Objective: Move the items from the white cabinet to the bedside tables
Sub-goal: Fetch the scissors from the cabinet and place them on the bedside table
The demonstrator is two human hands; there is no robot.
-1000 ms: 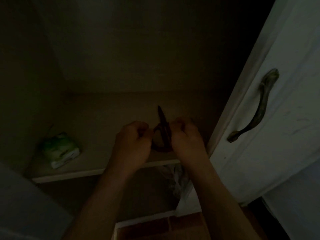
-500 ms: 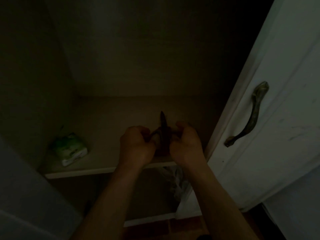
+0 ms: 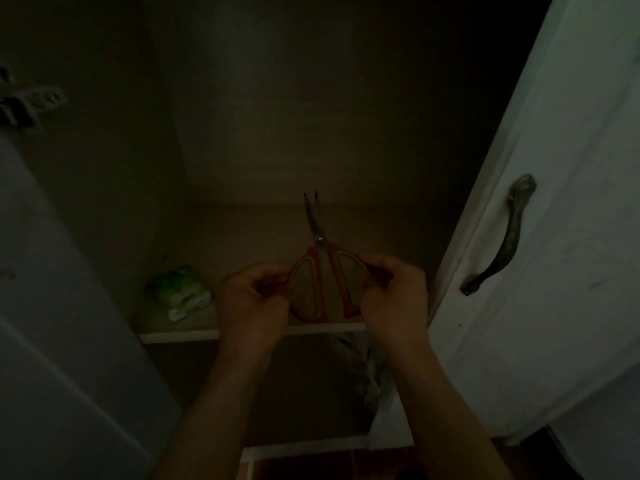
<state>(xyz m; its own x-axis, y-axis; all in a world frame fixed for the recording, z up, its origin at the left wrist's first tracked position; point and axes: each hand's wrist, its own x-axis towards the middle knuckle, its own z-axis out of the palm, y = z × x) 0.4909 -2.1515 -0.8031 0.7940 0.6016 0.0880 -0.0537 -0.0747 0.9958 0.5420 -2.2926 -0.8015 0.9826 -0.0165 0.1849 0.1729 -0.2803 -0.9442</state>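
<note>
We hold red-handled steel scissors (image 3: pixel 317 258) over white cabinet shelf (image 3: pixel 180 336), long axis pointing away from us, tips parted. Grip: left hand (image 3: pixel 256 299) pinches left loop, right hand (image 3: pixel 394 296) pinches right loop; both equally near. We judge either hand can carry.

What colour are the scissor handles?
The scissors have red-orange handles with grey inner rims; head view shows it best.
</note>
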